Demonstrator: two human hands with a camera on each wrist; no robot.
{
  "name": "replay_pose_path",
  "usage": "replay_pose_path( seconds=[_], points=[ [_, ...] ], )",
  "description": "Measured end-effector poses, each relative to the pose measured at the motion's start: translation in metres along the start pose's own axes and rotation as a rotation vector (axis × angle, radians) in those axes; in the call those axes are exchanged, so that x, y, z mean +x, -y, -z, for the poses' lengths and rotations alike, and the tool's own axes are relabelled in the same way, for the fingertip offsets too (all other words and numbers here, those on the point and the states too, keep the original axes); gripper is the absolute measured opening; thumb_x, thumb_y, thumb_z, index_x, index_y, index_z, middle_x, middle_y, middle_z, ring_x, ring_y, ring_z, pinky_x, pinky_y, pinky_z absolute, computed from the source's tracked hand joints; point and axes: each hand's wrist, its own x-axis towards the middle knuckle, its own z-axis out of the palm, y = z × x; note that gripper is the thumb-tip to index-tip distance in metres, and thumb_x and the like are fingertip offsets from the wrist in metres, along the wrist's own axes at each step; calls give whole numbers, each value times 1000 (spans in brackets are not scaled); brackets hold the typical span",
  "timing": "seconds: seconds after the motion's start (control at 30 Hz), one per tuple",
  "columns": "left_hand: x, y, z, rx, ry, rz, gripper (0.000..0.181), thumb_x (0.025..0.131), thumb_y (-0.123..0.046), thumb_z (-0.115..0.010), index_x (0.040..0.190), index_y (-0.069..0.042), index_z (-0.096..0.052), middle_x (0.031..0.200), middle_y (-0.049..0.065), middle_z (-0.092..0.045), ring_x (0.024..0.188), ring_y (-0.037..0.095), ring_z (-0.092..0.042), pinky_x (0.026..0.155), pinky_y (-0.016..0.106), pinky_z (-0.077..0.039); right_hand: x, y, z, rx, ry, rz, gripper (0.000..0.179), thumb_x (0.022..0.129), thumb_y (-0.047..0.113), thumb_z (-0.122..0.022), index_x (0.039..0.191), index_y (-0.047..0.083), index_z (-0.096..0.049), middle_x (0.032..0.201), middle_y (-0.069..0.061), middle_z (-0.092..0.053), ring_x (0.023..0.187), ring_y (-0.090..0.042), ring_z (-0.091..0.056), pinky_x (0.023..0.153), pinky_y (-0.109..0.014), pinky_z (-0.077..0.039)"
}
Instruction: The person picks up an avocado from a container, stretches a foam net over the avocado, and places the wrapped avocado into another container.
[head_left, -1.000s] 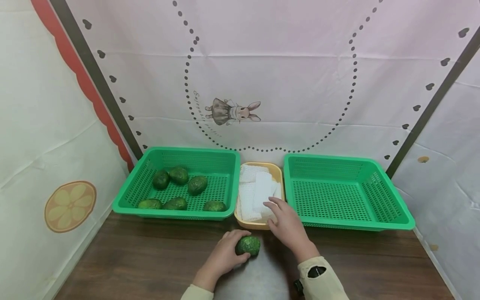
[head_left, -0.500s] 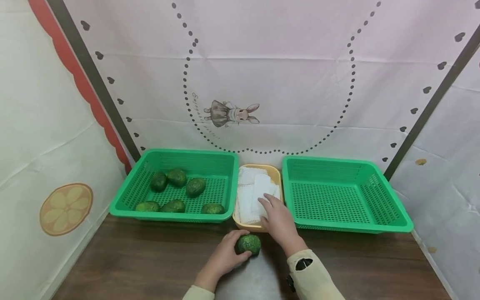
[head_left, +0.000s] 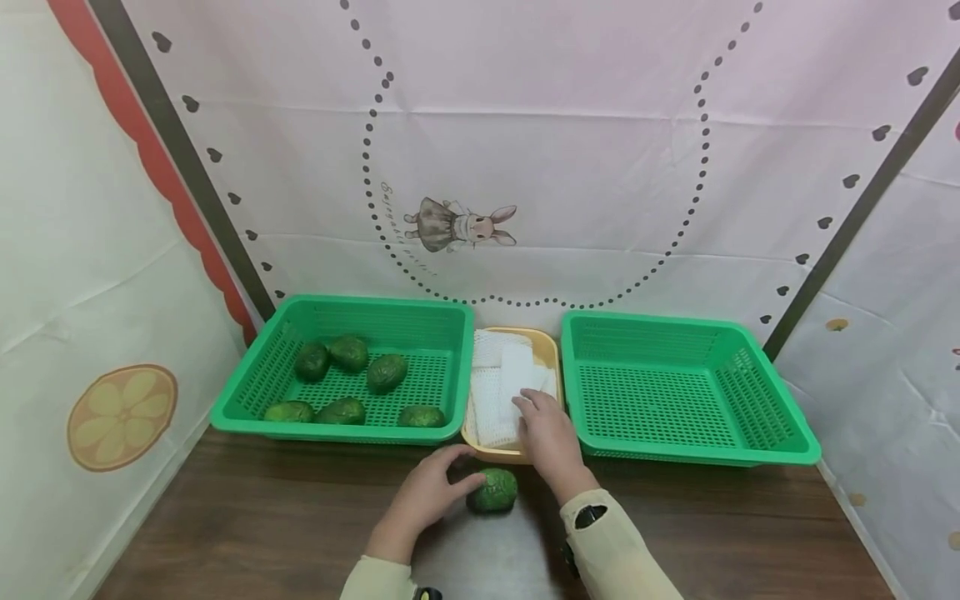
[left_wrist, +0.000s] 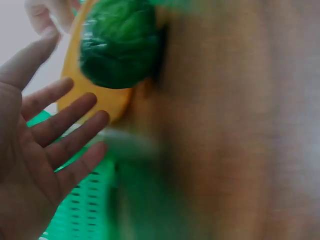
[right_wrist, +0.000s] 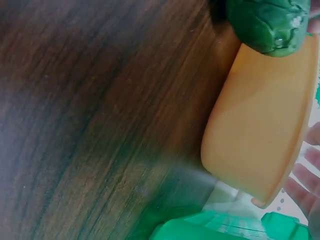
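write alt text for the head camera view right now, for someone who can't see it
A person's left hand is beside a green avocado on a dark wooden table, the right hand over white netting in a yellow tray. Behind, a green basket with six avocados stands left of the tray and another green basket right.

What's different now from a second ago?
The left hand has let go of the avocado on the table and moved slightly left. The right hand has moved left, further over the white netting in the yellow tray. That avocado and the six others in the green basket stayed put.
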Motion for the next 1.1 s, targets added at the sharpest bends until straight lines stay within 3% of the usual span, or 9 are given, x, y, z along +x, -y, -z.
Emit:
replay_pose_path(
  seconds=[0.1,0.3,0.5,0.63,0.7,0.77,0.87,0.93,1.1],
  points=[
    [2,-9,8,55,37,-8,47,84,-48,-62,117,-14,-61,117,5,-60,110,26,-54,89,47,-43,1,0,-2,-12,-81,7,22,83,7,-66,105,10,-69,112,-5,-61,105,-22,-56,87,-35,-47],
    [6,-32,27,126,108,-90,32,87,-36,-63,107,-11,-65,93,-2,-65,86,15,-60,74,37,-49,5,-1,8,1,-290,42,14,81,7,-68,95,9,-71,98,-3,-66,93,-21,-61,78,-32,-51],
    [12,-47,41,61,50,-157,30,90,-36,-59,106,-12,-66,93,-5,-66,84,12,-61,71,33,-50,3,-2,40,120,-472,5,14,81,7,-69,95,6,-72,94,-7,-69,89,-24,-63,75,-36,-52],
    [12,-53,42,16,-59,-190,22,91,-29,-60,105,-14,-67,95,-6,-65,84,11,-60,70,30,-50,-7,2,64,302,-538,-44,14,82,5,-68,95,5,-72,94,-7,-68,86,-22,-63,66,-33,-54],
    [10,-55,41,-9,-144,-243,18,89,-24,-63,104,-15,-67,95,-7,-64,82,10,-59,67,28,-50,-16,6,73,411,-537,-79,13,82,4,-68,95,5,-72,93,-6,-68,86,-18,-64,61,-29,-54],
    [8,-58,37,-14,-248,-342,21,85,-20,-68,105,-14,-66,99,-4,-62,86,12,-57,68,29,-50,-24,10,79,513,-517,-118,13,82,4,-68,94,7,-72,94,-3,-68,87,-15,-64,60,-26,-53],
    [7,-64,32,56,-391,-512,44,75,-22,-78,114,-13,-60,115,4,-55,102,21,-50,81,38,-47,-35,16,86,680,-460,-185,12,83,4,-68,93,8,-73,94,-2,-68,86,-14,-63,59,-23,-53],
    [7,-68,29,144,-454,-589,63,69,-26,-83,123,-14,-53,128,8,-45,115,27,-40,91,46,-38,-40,19,89,811,-407,-224,12,83,5,-68,94,6,-73,96,-4,-68,86,-14,-62,60,-23,-53],
    [15,-73,23,318,-531,-631,84,61,-26,-87,132,-16,-43,141,7,-34,131,31,-25,102,55,-19,-41,20,91,1114,-244,-348,18,85,8,-66,100,-3,-69,99,-15,-66,79,-15,-63,64,-34,-55]
  ],
)
